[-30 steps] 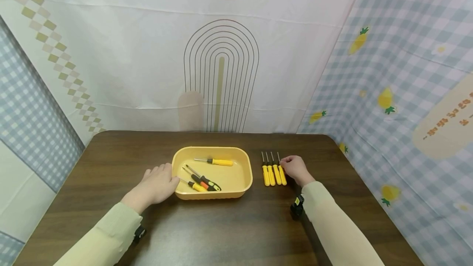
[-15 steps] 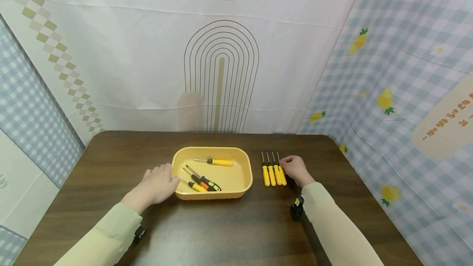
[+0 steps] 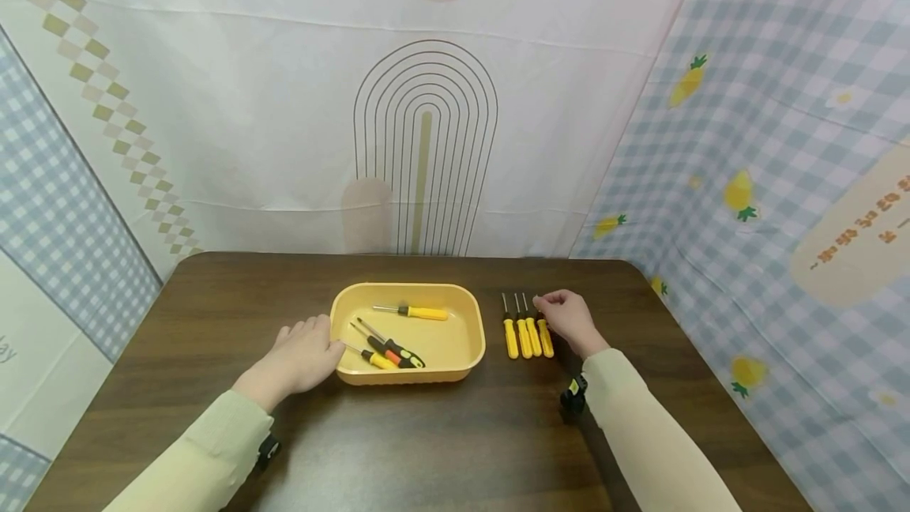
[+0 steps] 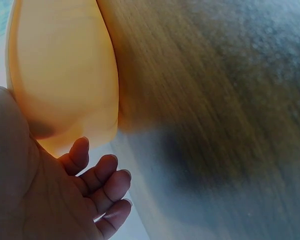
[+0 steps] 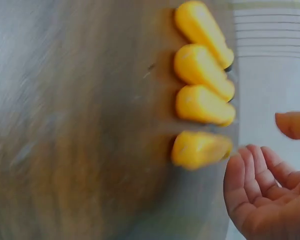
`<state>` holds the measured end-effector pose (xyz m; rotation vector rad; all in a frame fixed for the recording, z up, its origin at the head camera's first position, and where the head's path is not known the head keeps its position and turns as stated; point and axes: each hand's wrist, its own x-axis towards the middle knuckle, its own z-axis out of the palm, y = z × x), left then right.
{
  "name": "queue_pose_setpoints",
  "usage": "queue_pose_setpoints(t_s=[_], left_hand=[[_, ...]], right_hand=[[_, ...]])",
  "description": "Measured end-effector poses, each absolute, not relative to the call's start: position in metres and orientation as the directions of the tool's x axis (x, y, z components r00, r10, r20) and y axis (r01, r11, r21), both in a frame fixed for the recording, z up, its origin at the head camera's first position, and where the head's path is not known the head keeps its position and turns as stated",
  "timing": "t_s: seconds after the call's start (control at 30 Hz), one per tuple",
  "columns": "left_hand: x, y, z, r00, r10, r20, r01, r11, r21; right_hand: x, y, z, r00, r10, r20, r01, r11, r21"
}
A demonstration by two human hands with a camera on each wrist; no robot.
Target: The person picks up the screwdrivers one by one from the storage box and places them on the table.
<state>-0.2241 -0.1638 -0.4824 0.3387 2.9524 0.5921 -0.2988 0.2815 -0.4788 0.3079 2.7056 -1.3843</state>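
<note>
- Head: left hand [image 3: 306,350] touches the yellow tray [image 3: 449,344], likely to steady it; to its right, four yellow-handled screwdrivers [image 3: 532,335] lie side by side, seemingly for order.
- Left wrist: left hand relaxed, unclenched.
- Right wrist: right hand [image 5: 270,187] unclasped, grasping nothing, beside the endmost screwdriver [image 5: 196,150], perhaps to straighten it.

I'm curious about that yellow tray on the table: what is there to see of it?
The yellow tray is a shallow, rounded rectangle, longer from side to side, with smooth walls, a slim rim and what looks like plastic. It sits upright on the dark wood-look table, open at the top. One screwdriver lies near its far side, and three more cluster toward its near left. The person's left hand touches its left end.
</note>
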Motion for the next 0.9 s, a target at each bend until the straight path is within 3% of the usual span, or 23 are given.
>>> queue_pose_setpoints(t_s=[0.23,0.9], left_hand=[[-0.224,-0.164,-0.482,-0.970,0.236,-0.061,0.194,0.899,0.394],[-0.225,-0.165,-0.485,-0.968,0.243,-0.058,0.201,0.897,0.394]], right_hand=[[-0.300,0.258,-0.463,-0.984,0.038,-0.173,0.171,0.471,-0.866],[-0.294,0.196,-0.444,-0.986,-0.107,-0.127,0.062,0.471,-0.880]])
